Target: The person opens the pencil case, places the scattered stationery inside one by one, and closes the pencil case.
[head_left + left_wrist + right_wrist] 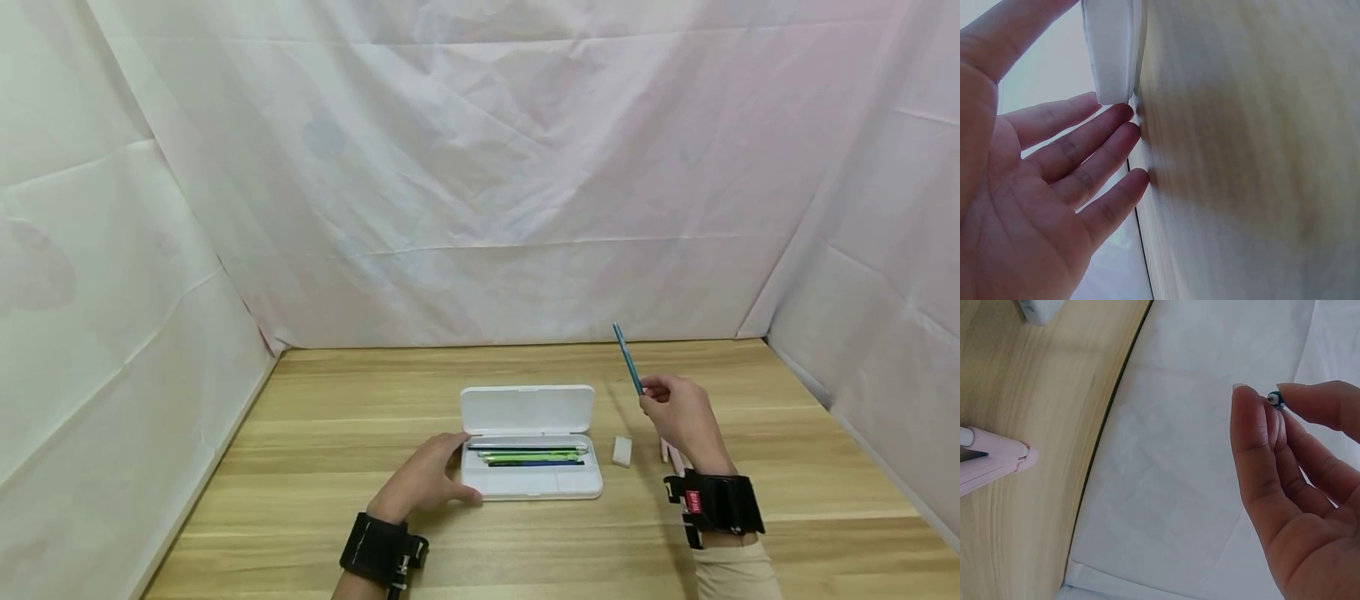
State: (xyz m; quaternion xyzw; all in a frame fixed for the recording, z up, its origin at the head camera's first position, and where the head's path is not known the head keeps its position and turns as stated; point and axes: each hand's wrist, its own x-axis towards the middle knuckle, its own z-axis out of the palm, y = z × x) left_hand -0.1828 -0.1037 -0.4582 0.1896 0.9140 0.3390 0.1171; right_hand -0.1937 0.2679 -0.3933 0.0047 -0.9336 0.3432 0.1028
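Note:
My right hand (680, 417) holds a slim blue pencil (627, 358) up off the table, its far end tilted up and left. In the right wrist view, thumb and fingertips pinch the pencil (1274, 399), seen end-on. An open white pencil case (536, 492) lies on the table with its lid raised at the back. Several green and dark pencils (532, 457) lie inside it. My left hand (427, 479) rests at the case's left end, thumb by the front corner, fingers by the back. In the left wrist view, its fingers (1094, 159) are fairly straight.
A white eraser (622, 451) lies just right of the case. Below the right hand is a pink two-armed thing (994, 459), partly hidden in the head view. White cloth (525, 183) hangs behind the wooden table (337, 408) and at both sides.

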